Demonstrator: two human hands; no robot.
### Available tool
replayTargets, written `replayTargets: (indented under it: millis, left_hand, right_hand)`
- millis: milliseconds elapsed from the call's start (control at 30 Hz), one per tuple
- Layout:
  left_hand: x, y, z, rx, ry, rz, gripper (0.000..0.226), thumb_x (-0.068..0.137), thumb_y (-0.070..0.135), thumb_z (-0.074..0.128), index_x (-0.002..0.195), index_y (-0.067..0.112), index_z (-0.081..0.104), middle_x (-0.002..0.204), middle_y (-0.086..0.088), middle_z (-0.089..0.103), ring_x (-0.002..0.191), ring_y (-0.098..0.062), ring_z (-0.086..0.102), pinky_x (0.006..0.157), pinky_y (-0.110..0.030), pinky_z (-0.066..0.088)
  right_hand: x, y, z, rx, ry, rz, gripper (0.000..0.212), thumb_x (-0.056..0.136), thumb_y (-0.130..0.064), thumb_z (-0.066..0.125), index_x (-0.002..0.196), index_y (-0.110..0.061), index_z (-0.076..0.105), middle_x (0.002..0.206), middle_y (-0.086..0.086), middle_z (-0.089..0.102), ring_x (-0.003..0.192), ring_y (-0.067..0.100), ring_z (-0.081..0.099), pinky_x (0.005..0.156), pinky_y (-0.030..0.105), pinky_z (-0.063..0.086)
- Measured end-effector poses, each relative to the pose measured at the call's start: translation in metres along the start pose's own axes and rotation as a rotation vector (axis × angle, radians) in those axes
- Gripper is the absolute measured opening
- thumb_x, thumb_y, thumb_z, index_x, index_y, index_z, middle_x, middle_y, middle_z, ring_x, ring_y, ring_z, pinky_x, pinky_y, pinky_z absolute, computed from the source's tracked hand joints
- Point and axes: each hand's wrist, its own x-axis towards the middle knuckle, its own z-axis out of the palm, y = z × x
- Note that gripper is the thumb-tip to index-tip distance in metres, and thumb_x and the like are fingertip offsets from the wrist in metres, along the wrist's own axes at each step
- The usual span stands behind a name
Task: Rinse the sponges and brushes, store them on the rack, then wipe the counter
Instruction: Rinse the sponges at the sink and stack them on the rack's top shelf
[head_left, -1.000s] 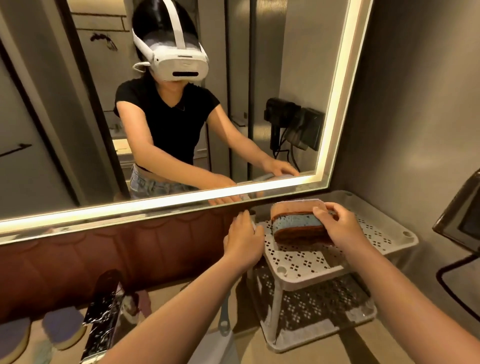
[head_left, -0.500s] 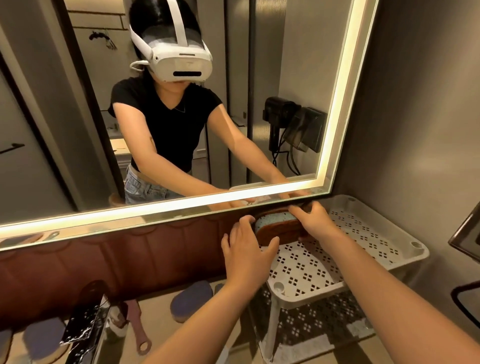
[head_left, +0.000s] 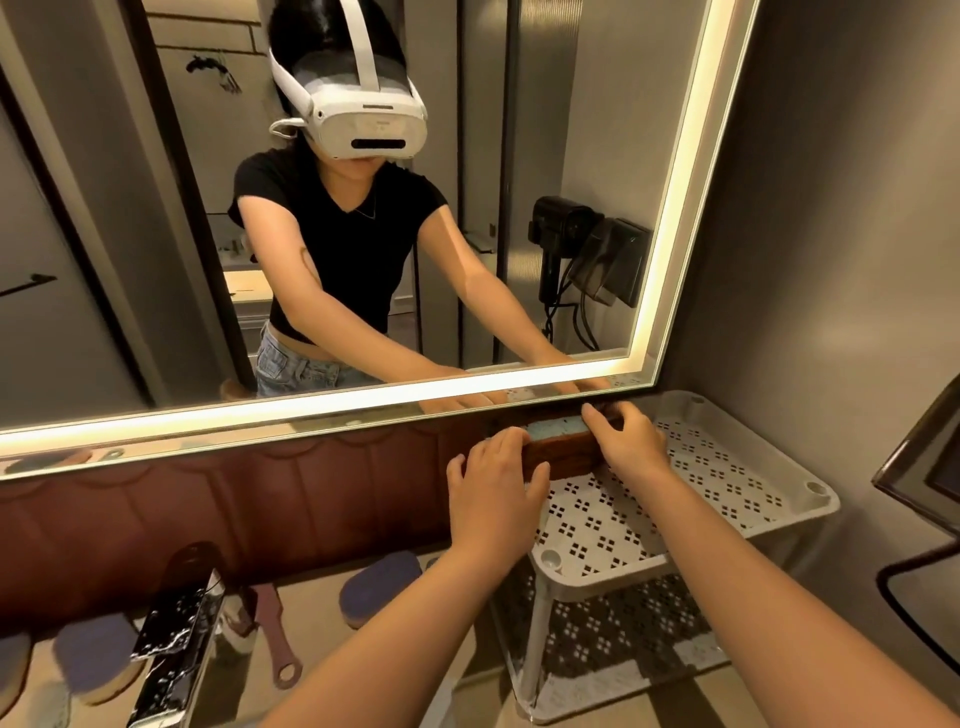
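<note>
Below the mirror (head_left: 363, 208), a rack (head_left: 727, 499) stood at right of frame. Both hands, left (head_left: 493, 483) and right (head_left: 626, 441), gripped a sponge (head_left: 558, 447) at its back edge.

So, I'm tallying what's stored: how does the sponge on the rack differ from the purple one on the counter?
The brown-and-blue sponge stands on edge at the back of the rack, both hands touching it; the purple sponge lies flat on the counter, untouched. The first looks blocky, the second oval. Both are two-layered.

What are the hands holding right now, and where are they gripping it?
Both hold the sponge: right hand on its right end, left hand against its left end.
</note>
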Motion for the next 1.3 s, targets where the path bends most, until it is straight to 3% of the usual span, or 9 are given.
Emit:
replayTargets:
  millis: [233,333,467,533,667,767,867,1067,1300]
  left_hand:
    - [-0.01,0.01,-0.024,-0.121,-0.048,0.025,0.039,0.094,0.036,0.045,0.13,0.02,0.045,0.129,0.003,0.052,0.12,-0.014,0.046,0.102,-0.034,0.034]
    - [-0.025,0.011,-0.046,-0.182,-0.089,0.029,0.039,0.094,0.034,0.046,0.129,0.016,0.047,0.13,-0.002,0.053,0.12,-0.017,0.047,0.102,-0.035,0.039]
    - [-0.062,0.004,-0.087,-0.202,-0.146,0.063,0.027,0.094,0.031,0.049,0.114,0.015,0.057,0.111,0.001,0.063,0.102,-0.012,0.058,0.09,-0.027,0.046]
    - [-0.086,-0.006,-0.11,-0.176,-0.204,0.051,0.023,0.094,0.031,0.049,0.108,0.016,0.06,0.104,0.003,0.065,0.096,-0.009,0.06,0.085,-0.023,0.047]
    - [-0.131,-0.035,-0.146,-0.091,-0.314,-0.007,0.022,0.094,0.034,0.048,0.106,0.021,0.061,0.097,0.011,0.064,0.091,-0.003,0.06,0.078,-0.015,0.047]
    - [-0.159,-0.061,-0.166,-0.081,-0.36,-0.086,0.02,0.094,0.034,0.048,0.103,0.022,0.061,0.091,0.013,0.063,0.086,-0.005,0.063,0.073,-0.019,0.053]
    - [-0.181,-0.09,-0.185,-0.048,-0.358,-0.137,0.018,0.094,0.031,0.049,0.102,0.021,0.062,0.093,0.009,0.065,0.085,-0.003,0.062,0.074,-0.018,0.049]
    - [-0.213,-0.168,-0.213,0.012,-0.317,-0.288,0.009,0.093,0.03,0.05,0.094,0.026,0.058,0.089,0.012,0.06,0.086,-0.005,0.058,0.074,-0.018,0.043]
    - [-0.22,-0.267,-0.212,-0.03,-0.329,-0.606,0.019,0.093,0.023,0.052,0.096,0.008,0.062,0.091,-0.007,0.06,0.085,-0.018,0.055,0.075,-0.029,0.041]
  right_hand:
    - [-0.035,0.007,-0.027,0.07,-0.015,-0.158,0.033,0.089,-0.047,0.052,0.109,-0.022,0.057,0.11,0.004,0.06,0.112,0.026,0.051,0.096,0.047,0.045]
    - [-0.063,0.0,-0.036,0.055,-0.101,-0.291,0.029,0.091,-0.039,0.054,0.11,-0.018,0.058,0.108,0.001,0.06,0.103,0.017,0.054,0.086,0.034,0.047]
    - [-0.104,-0.016,-0.042,0.031,-0.169,-0.441,0.024,0.09,-0.034,0.056,0.108,-0.018,0.062,0.101,-0.006,0.061,0.089,0.006,0.054,0.068,0.018,0.041]
    - [-0.124,-0.024,-0.039,0.015,-0.227,-0.486,0.021,0.089,-0.034,0.057,0.104,-0.02,0.063,0.097,-0.008,0.061,0.084,0.001,0.052,0.066,0.013,0.039]
    - [-0.163,-0.035,-0.025,-0.05,-0.383,-0.577,0.018,0.088,-0.035,0.059,0.101,-0.025,0.064,0.095,-0.009,0.062,0.085,0.002,0.055,0.071,0.021,0.048]
    - [-0.187,-0.038,-0.005,-0.164,-0.494,-0.609,0.017,0.087,-0.036,0.06,0.099,-0.025,0.064,0.09,-0.009,0.062,0.084,0.006,0.058,0.078,0.03,0.052]
    - [-0.204,-0.035,0.023,-0.293,-0.574,-0.587,0.016,0.086,-0.039,0.06,0.097,-0.028,0.061,0.088,-0.012,0.059,0.085,0.009,0.058,0.08,0.034,0.052]
    - [-0.225,-0.038,0.101,-0.515,-0.657,-0.552,0.02,0.085,-0.033,0.059,0.101,-0.021,0.062,0.1,0.0,0.067,0.093,0.02,0.061,0.082,0.037,0.051]
    - [-0.211,-0.038,0.176,-0.661,-0.713,-0.463,0.039,0.086,-0.037,0.059,0.122,-0.025,0.052,0.121,0.002,0.059,0.107,0.025,0.057,0.084,0.036,0.051]
